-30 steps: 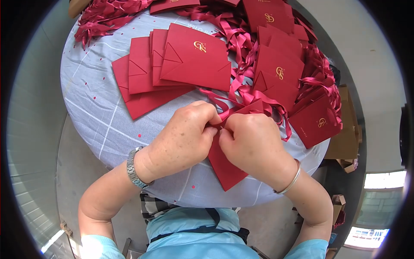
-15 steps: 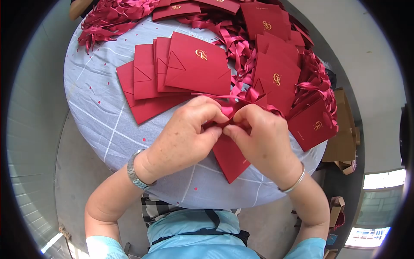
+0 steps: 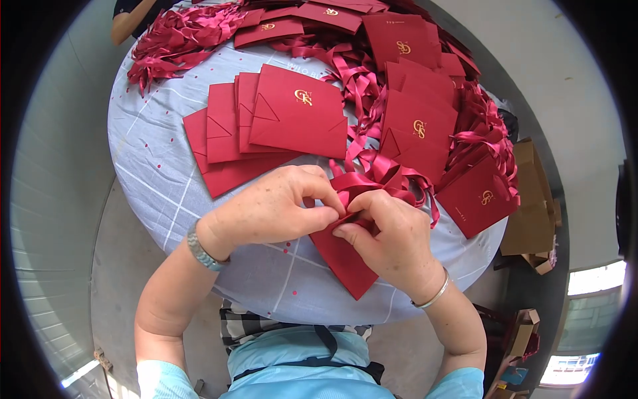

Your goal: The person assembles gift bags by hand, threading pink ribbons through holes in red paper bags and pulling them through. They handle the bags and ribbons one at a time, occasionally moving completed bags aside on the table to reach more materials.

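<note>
From my place in the room, the work item is a dark-red folded paper bag [image 3: 347, 263], positioned above the near part of a rounded table covered with a grey-blue cloth [image 3: 154, 163] printed with white lines and red dots. The bag is set at a slant, one lower corner pointing toward the worker; whether it rests on the cloth cannot be determined.

Left hand [image 3: 282, 203]: thumb and forefinger are pinched together at the upper edge of the bag. A silver-coloured link watch [image 3: 203, 247] encircles the wrist.

Right hand [image 3: 397, 243]: thumb and bent forefinger grip the same edge, just beside the left fingertips. A thin silver-coloured bangle [image 3: 433, 292] encircles the wrist. Whether ribbon is caught in either grip, I cannot tell.

Adjacent items: glossy crimson ribbon loops [image 3: 372, 178] lie directly beyond the fingers. An overlapping stack of dark-red bags with gold lettering [image 3: 299, 113] occupies the cloth beyond the left hand. A second overlapping group of matching red bags [image 3: 420, 126] lies beyond the right hand. At the table's far left sits a heaped crimson ribbon pile [image 3: 183, 40], near another person's arm [image 3: 131, 21].
</note>
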The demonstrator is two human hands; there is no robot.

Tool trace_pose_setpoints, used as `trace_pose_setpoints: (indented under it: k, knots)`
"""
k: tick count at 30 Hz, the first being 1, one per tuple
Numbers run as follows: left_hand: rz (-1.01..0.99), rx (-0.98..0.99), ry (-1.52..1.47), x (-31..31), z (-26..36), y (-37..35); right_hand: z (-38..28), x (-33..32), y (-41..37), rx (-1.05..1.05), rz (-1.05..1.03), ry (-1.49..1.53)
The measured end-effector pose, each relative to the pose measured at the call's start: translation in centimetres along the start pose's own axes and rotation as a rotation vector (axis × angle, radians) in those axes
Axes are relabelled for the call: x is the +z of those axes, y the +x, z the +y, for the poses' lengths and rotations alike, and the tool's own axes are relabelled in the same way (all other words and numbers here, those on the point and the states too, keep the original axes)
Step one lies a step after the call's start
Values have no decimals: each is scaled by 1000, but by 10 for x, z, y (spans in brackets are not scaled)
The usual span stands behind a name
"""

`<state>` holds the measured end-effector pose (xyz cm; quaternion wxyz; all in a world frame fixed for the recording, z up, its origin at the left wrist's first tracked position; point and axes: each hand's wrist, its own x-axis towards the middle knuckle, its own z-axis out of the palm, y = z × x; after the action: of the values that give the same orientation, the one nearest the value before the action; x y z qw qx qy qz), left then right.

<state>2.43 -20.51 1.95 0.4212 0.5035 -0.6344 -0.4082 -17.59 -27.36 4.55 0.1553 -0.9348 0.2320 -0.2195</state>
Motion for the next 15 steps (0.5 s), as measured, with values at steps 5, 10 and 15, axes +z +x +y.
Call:
trace_pose_setpoints:
  k: [5, 10, 15]
  knots:
    - [-148, 159, 83, -8, 1, 2, -1, -1, -5, -90, 29, -42]
    - [-21, 298, 437, 8, 2, 2, 0, 2, -9, -96, 33, -61]
    - [87, 284, 355, 9, -7, 0, -15, -3, -37, -318, 151, -237]
